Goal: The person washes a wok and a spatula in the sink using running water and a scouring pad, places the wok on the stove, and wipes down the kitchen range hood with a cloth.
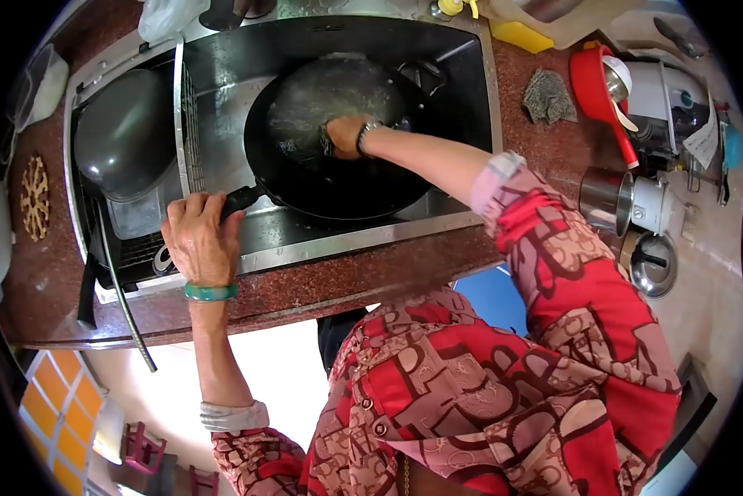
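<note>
A large black wok [346, 194] sits in the steel sink [222, 99], with some water pooled inside it. My left hand [199, 240], a green bangle at its wrist, is closed round the wok's black handle [241, 201] at the sink's front edge. Inside the wok, my right hand [346, 136] presses its closed fingers against the inner surface. A small dark, rough scouring pad [327, 140] shows at those fingertips; most of it is hidden by the hand.
A dark domed pan [127, 132] lies in the left rack. On the right counter are a grey scrubbing mesh [549, 97], a red ladle-like scoop [596, 91], a steel pot [607, 201] and a lid [653, 264]. A brown trivet [35, 198] lies at left.
</note>
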A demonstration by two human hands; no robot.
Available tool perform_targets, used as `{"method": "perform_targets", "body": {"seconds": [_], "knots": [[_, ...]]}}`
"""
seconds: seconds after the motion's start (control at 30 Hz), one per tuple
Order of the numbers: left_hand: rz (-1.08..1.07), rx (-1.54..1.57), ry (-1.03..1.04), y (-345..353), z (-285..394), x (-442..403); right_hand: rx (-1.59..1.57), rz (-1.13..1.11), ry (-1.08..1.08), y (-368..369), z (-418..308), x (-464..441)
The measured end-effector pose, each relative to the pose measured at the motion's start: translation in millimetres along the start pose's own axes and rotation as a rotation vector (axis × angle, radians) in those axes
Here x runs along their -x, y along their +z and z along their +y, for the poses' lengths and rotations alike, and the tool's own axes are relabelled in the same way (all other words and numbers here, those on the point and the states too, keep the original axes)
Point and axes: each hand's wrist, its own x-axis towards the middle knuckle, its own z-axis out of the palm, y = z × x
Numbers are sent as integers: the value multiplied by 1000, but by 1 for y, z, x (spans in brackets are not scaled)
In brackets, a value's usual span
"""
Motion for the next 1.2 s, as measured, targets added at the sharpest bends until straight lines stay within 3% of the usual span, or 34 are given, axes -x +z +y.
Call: {"method": "perform_targets", "body": {"seconds": [0.07, 0.13, 0.2, 0.27, 0.33, 0.4, 0.53, 0.73, 0.83, 1.0, 1.07, 1.2], "knots": [[-2, 0, 11, -1, -1, 0, -6, -75, 49, 0, -12, -12], [13, 6, 12, -1, 0, 1, -90, -209, -126, 5, -31, 8], [23, 19, 29, 0, -1, 1, -395, -422, -127, -8, -41, 49], [29, -1, 33, -1, -2, 2, -69, -427, -272, 0, -18, 60], [45, 10, 42, 0, -3, 3, 248, -596, -29, -26, 5, 77], [46, 5, 47, 0, -3, 3, 477, -387, -9, -16, 52, 59], [40, -10, 55, 1, -3, 3, 322, 36, 137, 3, 72, -16], [13, 0, 30, 1, -4, 4, 148, -155, -23, -5, 12, 4], [5, 3, 20, 0, -3, 4, 345, -368, -102, -12, 18, 56], [3, 0, 10, 2, -3, 5, 286, -150, 137, -11, 63, 19], [10, -10, 21, 2, -4, 4, 233, -129, 40, -12, 43, 11], [47, -2, 56, 1, -4, 4, 323, -323, -66, -4, 24, 49]]}}
